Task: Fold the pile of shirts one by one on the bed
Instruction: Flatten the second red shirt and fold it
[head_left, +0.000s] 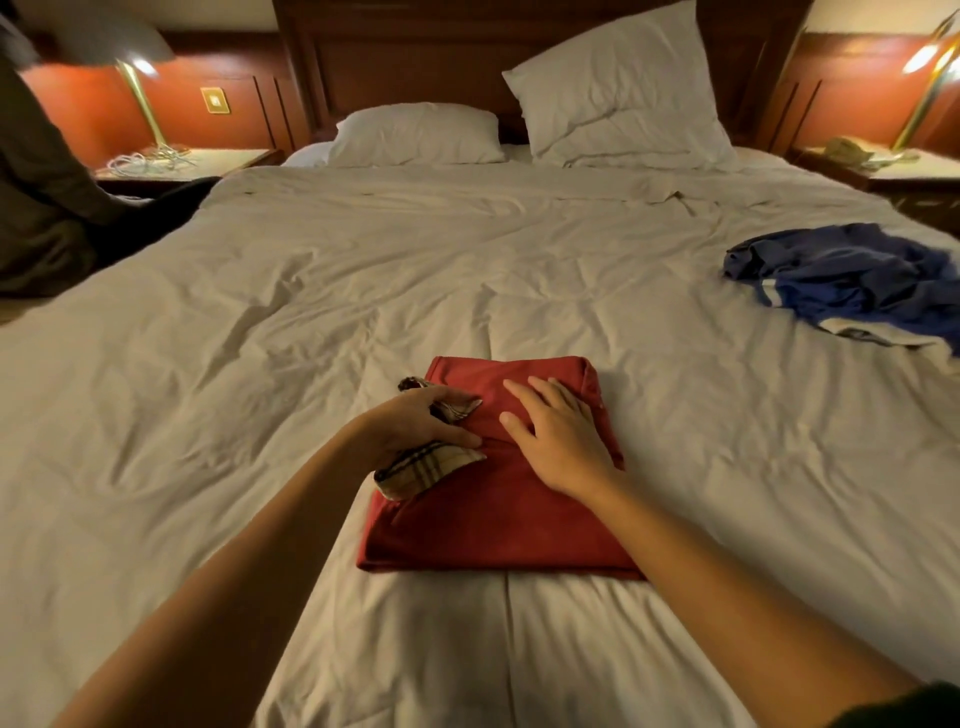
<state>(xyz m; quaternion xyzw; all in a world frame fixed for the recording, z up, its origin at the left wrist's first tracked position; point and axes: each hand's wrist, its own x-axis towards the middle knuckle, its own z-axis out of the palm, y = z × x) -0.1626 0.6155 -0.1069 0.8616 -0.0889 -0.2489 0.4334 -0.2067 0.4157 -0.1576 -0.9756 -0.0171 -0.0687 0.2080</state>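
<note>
Fabric in plaid (434, 467) lies half hidden under left hand (410, 426).

Flat pillow (415, 134), propped pillow (618, 88), brass lamp (141, 101), white cable (139, 162) on nightstand (231, 158)

wide bare duvet (415, 270) around, blue shirt pile (852, 280) far right

I read the red shirt (498, 509) as soft, matt cloth, its checked collar (434, 467) a woven fabric. The duvet (311, 291) is creased white cloth, matt. The headboard (415, 57) looks like dark polished wood; the lamp stem (141, 101) is shiny brass-coloured metal.
</note>
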